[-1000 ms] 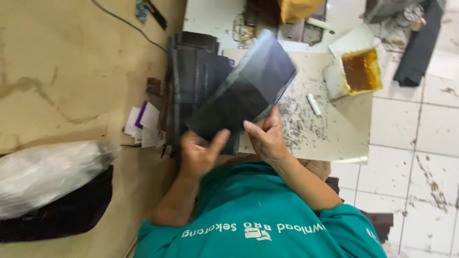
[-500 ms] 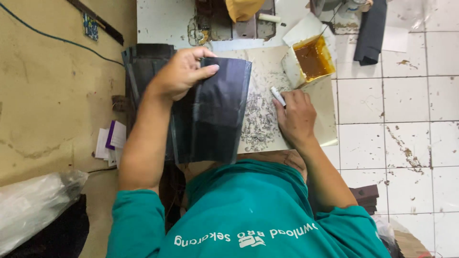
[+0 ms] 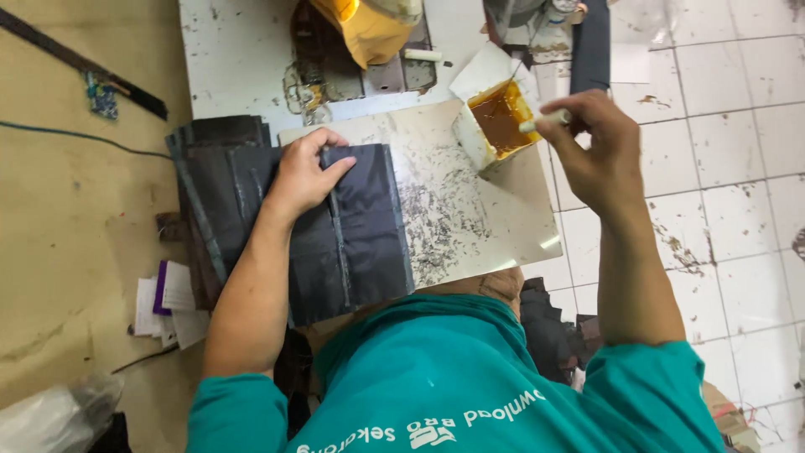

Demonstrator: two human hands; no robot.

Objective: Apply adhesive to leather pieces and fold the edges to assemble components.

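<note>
My left hand (image 3: 303, 174) lies flat on a dark leather-like sheet (image 3: 360, 226), pressing it onto a scratched white work board (image 3: 470, 210). Under and left of it sits a stack of similar dark sheets (image 3: 210, 184). My right hand (image 3: 591, 147) is raised over the board's far right corner, pinching a small white brush (image 3: 541, 122) whose tip reaches into an open white carton of amber glue (image 3: 499, 113).
A yellow container (image 3: 369, 29) and metal tool parts sit on the stained white board (image 3: 243, 59) at the top. Paper slips (image 3: 168, 302) lie on the brown floor at left, a plastic bag (image 3: 50, 415) at bottom left. White tiles run along the right.
My left hand has laid the dark sheet flat on the board. My right hand picked up the brush from the board and lifted it to the glue carton.
</note>
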